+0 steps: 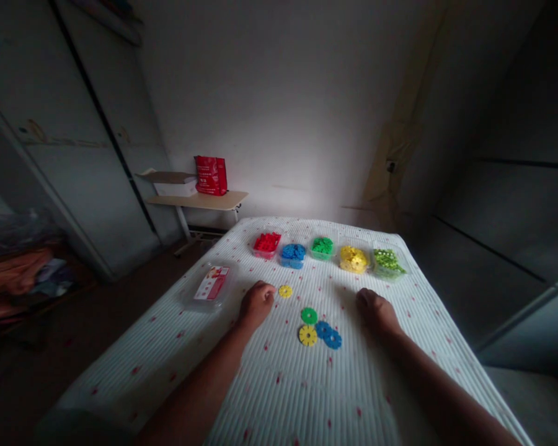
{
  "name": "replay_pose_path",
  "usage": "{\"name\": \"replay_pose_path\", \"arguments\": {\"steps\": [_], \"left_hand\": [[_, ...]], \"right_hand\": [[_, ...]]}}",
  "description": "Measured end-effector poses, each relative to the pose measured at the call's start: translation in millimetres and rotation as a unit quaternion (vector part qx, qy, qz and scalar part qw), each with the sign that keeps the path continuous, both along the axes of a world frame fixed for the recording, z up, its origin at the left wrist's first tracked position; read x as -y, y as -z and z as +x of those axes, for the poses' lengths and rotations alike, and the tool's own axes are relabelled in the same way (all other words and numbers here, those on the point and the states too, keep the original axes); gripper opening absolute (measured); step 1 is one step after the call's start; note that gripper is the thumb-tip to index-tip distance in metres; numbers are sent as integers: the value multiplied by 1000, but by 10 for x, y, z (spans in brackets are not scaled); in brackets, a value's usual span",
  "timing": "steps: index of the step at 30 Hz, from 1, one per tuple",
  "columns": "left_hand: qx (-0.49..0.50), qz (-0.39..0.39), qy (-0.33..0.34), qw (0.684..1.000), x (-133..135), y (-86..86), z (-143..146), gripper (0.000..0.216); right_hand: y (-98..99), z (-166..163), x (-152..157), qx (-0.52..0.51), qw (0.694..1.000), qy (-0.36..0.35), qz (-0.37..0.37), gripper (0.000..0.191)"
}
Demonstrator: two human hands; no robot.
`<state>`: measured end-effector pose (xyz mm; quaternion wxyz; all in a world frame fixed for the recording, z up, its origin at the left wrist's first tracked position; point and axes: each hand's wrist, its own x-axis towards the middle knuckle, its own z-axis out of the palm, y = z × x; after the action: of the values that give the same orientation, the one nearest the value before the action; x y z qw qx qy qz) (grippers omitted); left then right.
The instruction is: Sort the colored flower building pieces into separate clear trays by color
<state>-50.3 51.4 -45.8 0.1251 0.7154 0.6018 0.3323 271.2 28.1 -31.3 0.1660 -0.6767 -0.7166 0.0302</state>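
My left hand [256, 302] rests on the white quilted surface [279, 384] as a loose fist, its knuckles almost touching a small yellow disc [285, 290]. My right hand [376, 310] lies curled on the cloth farther right, with nothing visible in it. Between the hands lie a green disc [309, 315], a yellow disc [307, 335] and two overlapping blue discs [329, 334]. Beyond them stands a row of clear tubs holding red pieces [266, 244], blue pieces [292, 254], green pieces [322, 246], yellow pieces [353, 259] and light green pieces [387, 261].
A clear lid with a red-and-white label [209, 286] lies left of my left hand. A small side table [198, 201] with a red bag [211, 174] stands against the far wall. Clothes lie heaped at the left edge [13, 272]. The room is dim.
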Motion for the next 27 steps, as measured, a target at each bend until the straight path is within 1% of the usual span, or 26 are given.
{"name": "replay_pose_path", "arguments": {"steps": [1, 3, 4, 6, 7, 9, 13, 18, 20, 24, 27], "left_hand": [[-3, 3, 32, 999, 41, -34, 64, 23], [-22, 13, 121, 992, 149, -121, 228, 22], [-39, 17, 172, 984, 211, -173, 321, 22], [-82, 14, 255, 963, 336, -279, 507, 24], [-106, 11, 285, 953, 392, -329, 590, 27], [-156, 14, 312, 937, 475, -410, 725, 30], [-236, 23, 304, 923, 516, -472, 861, 18], [-265, 10, 300, 916, 473, -444, 912, 8], [-260, -1, 295, 920, 462, -434, 921, 10], [-214, -16, 271, 938, 475, -436, 949, 26], [-187, -8, 282, 941, 524, -453, 1002, 29]], "right_hand": [[8, 5, 11, -5, 1000, -4, 8, 21], [18, 2, 16, -10, 1000, 0, 19, 21], [23, -3, 15, -9, 1000, 2, 23, 21], [33, -17, 15, -4, 1000, 8, 28, 21], [38, -23, 17, -1, 999, 11, 30, 21], [43, -33, 24, 6, 999, 15, 32, 22], [38, -41, 38, 13, 999, 21, 32, 22], [50, -40, 30, 3, 999, 24, 33, 21], [64, -37, 21, -1, 999, 28, 30, 22], [84, -26, 10, 0, 999, 27, 27, 23], [85, -24, 15, 6, 999, 23, 34, 23]]}}
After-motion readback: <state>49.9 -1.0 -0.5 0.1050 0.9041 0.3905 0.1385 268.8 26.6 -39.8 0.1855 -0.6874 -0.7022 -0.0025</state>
